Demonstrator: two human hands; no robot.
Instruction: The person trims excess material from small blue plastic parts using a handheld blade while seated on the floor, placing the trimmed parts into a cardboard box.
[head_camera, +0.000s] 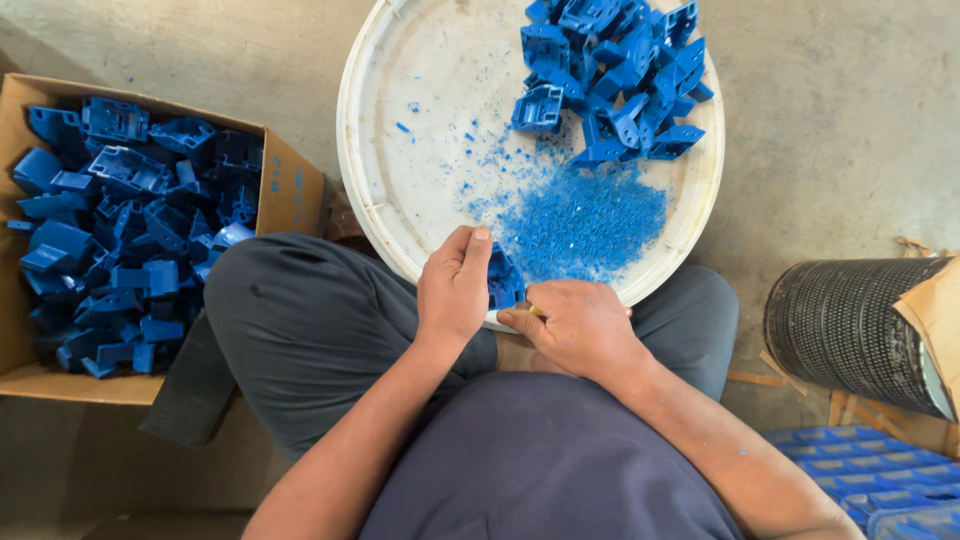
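Blue moulded plastic part (505, 280), angular and ribbed, sits clamped in the left hand (452, 292) at the near rim of a round white tray (420, 130) resting across the seated person's knees. The left fingers are pressed together around the part, thumb laid flat along its side, hiding most of it. The right hand (580, 325) is curled closed, pinching a small yellowish tool (537, 311); only its tip shows, so it may be a blade. A fine, grainy heap of blue shavings (585, 220) spreads just beyond the hands, with a pile of like parts (615, 80) at the tray's far side, cut off by the frame. A worn cardboard box (290, 190) of the same blue parts stands at left on bare concrete. A dark ribbed cylinder (850, 330) lies at right, partly under torn cardboard.
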